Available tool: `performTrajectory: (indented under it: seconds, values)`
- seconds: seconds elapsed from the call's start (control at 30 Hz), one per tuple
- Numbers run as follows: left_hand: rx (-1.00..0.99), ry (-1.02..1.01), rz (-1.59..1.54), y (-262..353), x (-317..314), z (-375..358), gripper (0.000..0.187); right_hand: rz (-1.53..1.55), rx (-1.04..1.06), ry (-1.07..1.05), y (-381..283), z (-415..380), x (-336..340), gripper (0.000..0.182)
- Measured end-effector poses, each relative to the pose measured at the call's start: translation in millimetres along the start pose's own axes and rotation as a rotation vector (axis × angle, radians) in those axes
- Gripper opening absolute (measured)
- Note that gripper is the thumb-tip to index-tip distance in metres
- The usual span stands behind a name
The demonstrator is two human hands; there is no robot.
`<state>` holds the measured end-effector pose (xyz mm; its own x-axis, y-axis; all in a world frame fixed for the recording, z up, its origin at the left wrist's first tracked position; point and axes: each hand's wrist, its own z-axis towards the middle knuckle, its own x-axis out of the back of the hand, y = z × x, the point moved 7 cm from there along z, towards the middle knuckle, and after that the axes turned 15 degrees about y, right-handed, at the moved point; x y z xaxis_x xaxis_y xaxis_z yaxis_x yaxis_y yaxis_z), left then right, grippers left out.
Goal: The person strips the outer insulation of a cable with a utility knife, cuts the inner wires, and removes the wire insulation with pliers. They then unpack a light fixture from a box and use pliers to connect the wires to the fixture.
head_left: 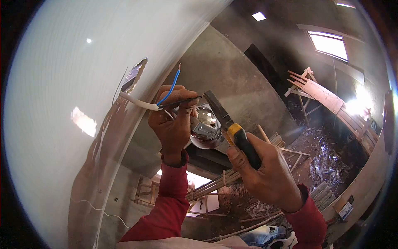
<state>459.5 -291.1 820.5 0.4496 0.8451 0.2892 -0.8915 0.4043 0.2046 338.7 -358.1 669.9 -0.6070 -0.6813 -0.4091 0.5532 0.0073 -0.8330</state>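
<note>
A white sheathed cable (139, 101) comes out of a cut-out (134, 75) in the white panel. From its end a blue wire (171, 89) with a bare copper tip sticks up, and a black wire (179, 101) runs sideways. My left hand (172, 126) is closed, pinching the black wire between thumb and finger. My right hand (265, 170) grips combination pliers (237, 135) with black and yellow handles; their jaws meet the black wire's tip. A round silver light fitting (206, 124) with a metal bracket sits right beside my left hand, partly hidden by it.
The glossy white panel (62, 83) fills the left side. Below lie a wooden trestle with planks (327, 97), timber poles (215, 184) and crumpled clear plastic (325, 162) on a dirt floor. A small box (345, 209) rests on a ledge at the lower right.
</note>
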Motion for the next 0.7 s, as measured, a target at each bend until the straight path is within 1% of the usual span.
performTrajectory:
  seconds: [0.23, 0.33, 0.4, 0.53, 0.6, 0.7]
  values:
    - [0.009, -0.002, 0.013, -4, -1, 2, 0.009, -0.026, 0.019, 0.040, -4, 7, 1, 0.032]
    - [-0.002, -0.006, 0.013, -5, -1, 4, 0.009, -0.040, -0.001, -0.006, 1, 7, -2, 0.032]
    - [-0.003, -0.013, 0.008, -4, -2, 3, 0.009, 0.070, -0.067, -0.080, 8, 4, -7, 0.031]
    - [0.016, 0.000, -0.014, -4, -2, 3, 0.010, 0.096, -0.122, -0.086, 10, 1, -11, 0.034]
    - [0.020, 0.003, -0.024, -4, -2, 3, 0.010, 0.181, -0.044, 0.044, 9, 3, -7, 0.031]
    - [0.025, 0.010, 0.007, -3, -2, 3, 0.011, 0.200, -0.009, 0.054, 6, 3, -6, 0.032]
